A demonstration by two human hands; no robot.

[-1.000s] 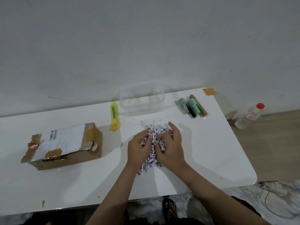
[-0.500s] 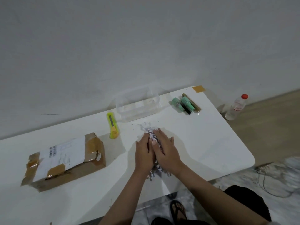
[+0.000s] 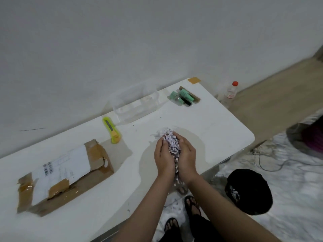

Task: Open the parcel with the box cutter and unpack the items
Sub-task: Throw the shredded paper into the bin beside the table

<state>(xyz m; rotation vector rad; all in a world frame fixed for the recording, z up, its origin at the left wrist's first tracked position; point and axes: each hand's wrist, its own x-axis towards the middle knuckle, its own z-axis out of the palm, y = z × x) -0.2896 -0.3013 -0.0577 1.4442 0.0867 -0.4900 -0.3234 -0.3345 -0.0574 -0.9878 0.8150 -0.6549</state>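
Fingers (image 3: 161, 145) of both hands, curled and cupped toward each other, pinch a wad of shredded paper (image 3: 172, 145) between the left hand (image 3: 164, 158) and right hand (image 3: 186, 158), over the near right part of the white counter (image 3: 218, 130). The shreds are thin crinkled strips, white with dark print; judged very light, soft and loose, best scooped from both sides, since strands trail below the palms. To the left lies the parcel (image 3: 64, 173), a flat cardboard box with brown tape, a white label and a torn flap. Farther off lie the yellow-green box cutter (image 3: 111, 130), a clear plastic container (image 3: 136, 105) and green cylindrical items (image 3: 183, 96) on card. A black bin (image 3: 248, 191) holding shreds stands on the floor.
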